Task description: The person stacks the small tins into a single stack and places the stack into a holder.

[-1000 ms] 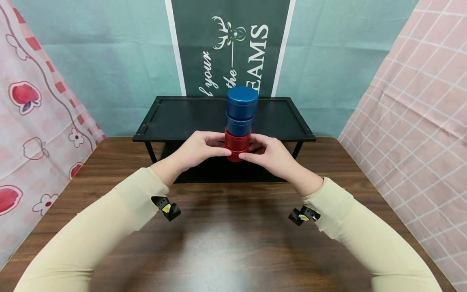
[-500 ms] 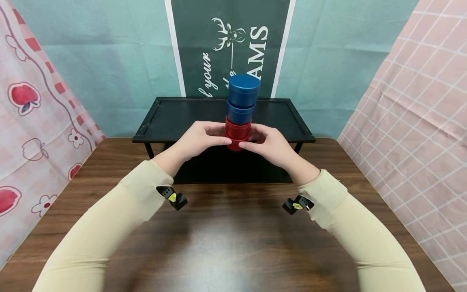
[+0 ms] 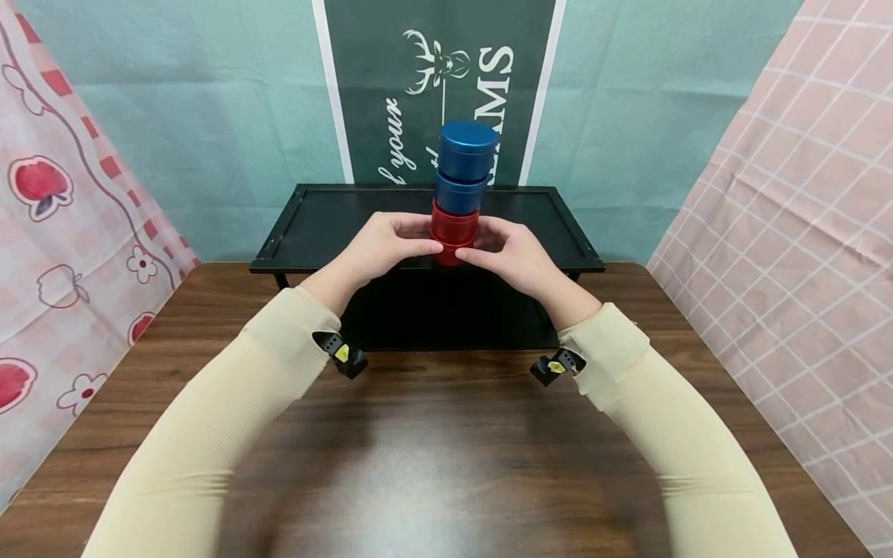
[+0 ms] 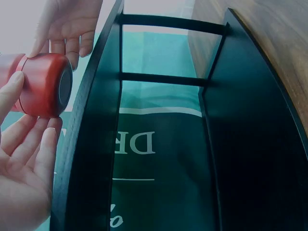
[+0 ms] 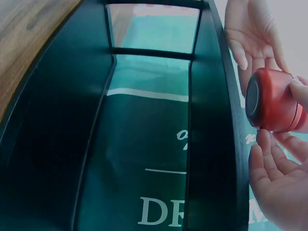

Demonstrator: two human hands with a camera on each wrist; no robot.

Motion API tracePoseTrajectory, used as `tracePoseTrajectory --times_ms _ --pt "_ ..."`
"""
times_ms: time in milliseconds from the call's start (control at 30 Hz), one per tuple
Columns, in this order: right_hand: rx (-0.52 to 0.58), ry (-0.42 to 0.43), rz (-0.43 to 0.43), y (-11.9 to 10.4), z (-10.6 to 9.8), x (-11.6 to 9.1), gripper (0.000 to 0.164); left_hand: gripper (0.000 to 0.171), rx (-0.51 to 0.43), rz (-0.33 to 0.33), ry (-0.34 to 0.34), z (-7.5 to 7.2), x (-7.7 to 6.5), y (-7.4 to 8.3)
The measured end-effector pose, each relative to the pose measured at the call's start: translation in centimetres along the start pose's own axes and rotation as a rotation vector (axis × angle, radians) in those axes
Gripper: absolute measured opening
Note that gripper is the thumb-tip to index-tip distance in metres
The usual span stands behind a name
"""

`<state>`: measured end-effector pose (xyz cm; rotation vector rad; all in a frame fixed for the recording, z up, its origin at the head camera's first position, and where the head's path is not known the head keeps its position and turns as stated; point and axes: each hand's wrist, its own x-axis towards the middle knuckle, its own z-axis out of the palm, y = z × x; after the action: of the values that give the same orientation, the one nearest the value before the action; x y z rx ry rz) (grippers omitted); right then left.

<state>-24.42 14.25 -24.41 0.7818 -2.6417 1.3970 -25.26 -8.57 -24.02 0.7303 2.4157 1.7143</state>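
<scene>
A blue metal canister (image 3: 468, 155) stands upright on a red canister (image 3: 455, 225), the two forming one slightly tilted stack. My left hand (image 3: 391, 244) holds the red canister from the left, thumb in front and fingers behind. From the right, my right hand (image 3: 512, 252) grips the same red canister, its thumb close to the left one. Both wrist views show the dark round base of the red canister (image 4: 43, 86), raised level with the top board of the black shelf (image 3: 349, 225). The blue canister is out of both wrist views.
The two-tier black shelf stands at the back of the brown wooden table (image 3: 418, 457), its lower board (image 3: 446, 325) under my hands. Behind it hangs a green cloth (image 3: 202, 116) with white lettering. Patterned cloths flank the table, a fruit print (image 3: 56, 256) left and a pink grid (image 3: 802, 256) right.
Both hands have lifted the stacked canisters steadily upward, from in front of the shelf's lower part to its top board's front edge. The grip on the red canister is the same.
</scene>
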Motion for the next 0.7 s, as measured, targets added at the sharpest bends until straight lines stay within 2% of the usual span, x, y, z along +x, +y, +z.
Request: tracePoseTrajectory --times_ms 333,700 --pt "0.002 -0.001 0.009 0.9 0.0 1.4 0.052 0.046 0.015 -0.024 0.026 -0.3 1.2 -0.8" --pt "-0.044 -0.017 0.05 1.0 0.4 2.3 0.054 0.049 0.02 -0.086 -0.006 -0.7 1.8 -1.3"
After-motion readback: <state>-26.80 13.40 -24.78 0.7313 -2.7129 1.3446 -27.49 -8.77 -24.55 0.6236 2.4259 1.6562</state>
